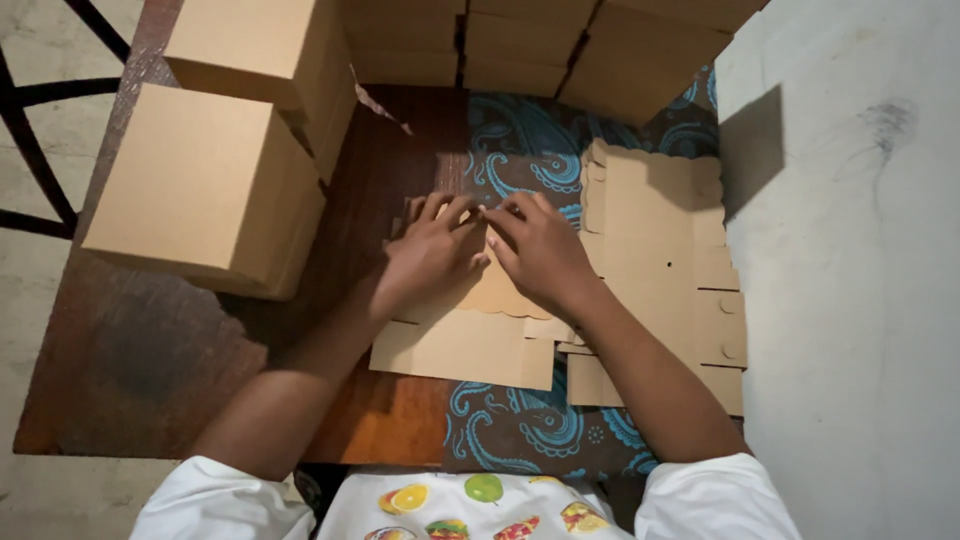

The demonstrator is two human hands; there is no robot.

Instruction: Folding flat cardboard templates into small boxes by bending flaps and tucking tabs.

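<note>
Both hands, left hand (430, 255) and right hand (540, 255), press flat, grip unclosed, on the cardboard blank (470, 345) beneath them.

Both hands, the left hand (432, 252) and right hand (538, 250), press side by side on a flat cardboard blank (470, 335) at centre of the wooden table (150, 370), with folded boxes (205, 190) at ten o'clock and a stack of blanks (655, 240) at three o'clock.
</note>
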